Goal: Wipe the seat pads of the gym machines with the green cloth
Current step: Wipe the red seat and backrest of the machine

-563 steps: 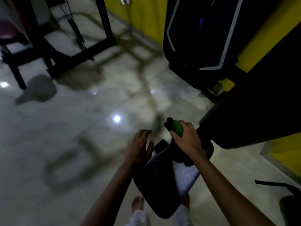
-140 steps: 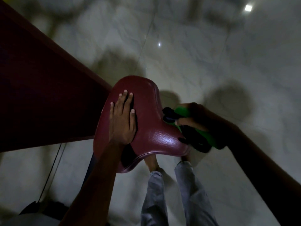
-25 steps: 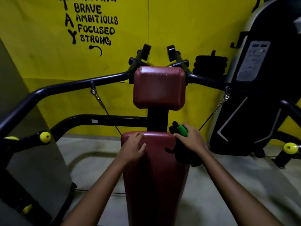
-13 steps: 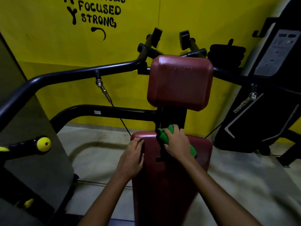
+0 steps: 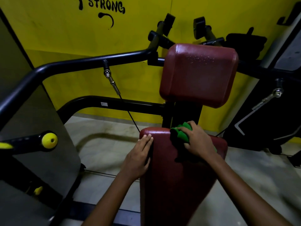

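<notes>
Now wiping seat pad (image 5: pixel 179 176): right hand (image 5: pixel 198 141) gripping green cloth (image 5: pixel 182 134), left hand (image 5: pixel 138 157) flat alongside, steadying; next, sweeping nearer.

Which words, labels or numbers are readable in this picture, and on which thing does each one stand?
"STRONG": painted in black on the yellow wall, above a black curl mark; the letters above it are cut off by the picture's top edge.
Small white sticker on the black frame bar: too small to read.
Grey panel on the black machine at the right: nothing readable.
The red seat pad and green cloth bear no text.
</notes>
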{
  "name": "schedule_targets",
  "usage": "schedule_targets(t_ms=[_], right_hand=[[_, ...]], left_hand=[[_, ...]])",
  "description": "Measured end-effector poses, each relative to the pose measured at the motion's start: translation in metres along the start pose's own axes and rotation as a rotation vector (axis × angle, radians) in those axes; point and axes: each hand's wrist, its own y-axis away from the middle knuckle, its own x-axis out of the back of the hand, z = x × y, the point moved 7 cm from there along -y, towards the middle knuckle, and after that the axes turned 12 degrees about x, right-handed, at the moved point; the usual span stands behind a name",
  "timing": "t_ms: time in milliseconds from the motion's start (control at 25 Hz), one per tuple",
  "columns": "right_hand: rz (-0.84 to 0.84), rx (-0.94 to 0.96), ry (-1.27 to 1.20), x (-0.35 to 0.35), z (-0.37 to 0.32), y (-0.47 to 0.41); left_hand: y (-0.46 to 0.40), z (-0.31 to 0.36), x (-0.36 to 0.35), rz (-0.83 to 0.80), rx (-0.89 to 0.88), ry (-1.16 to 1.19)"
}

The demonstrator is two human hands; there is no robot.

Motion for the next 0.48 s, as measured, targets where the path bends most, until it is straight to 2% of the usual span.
schedule_targets(t_ms=[280, 480], right_hand=[[0.011, 0.253, 0.000, 0.001, -0.077, -0.057], [0.042, 0.251, -0.032, 0.000, -0.060, -0.047]], left_hand=[[0.003, -0.003, -0.007, 0.029, 0.026, 0.012], [0.005, -0.003, -0.003, 0.033, 0.016, 0.008]])
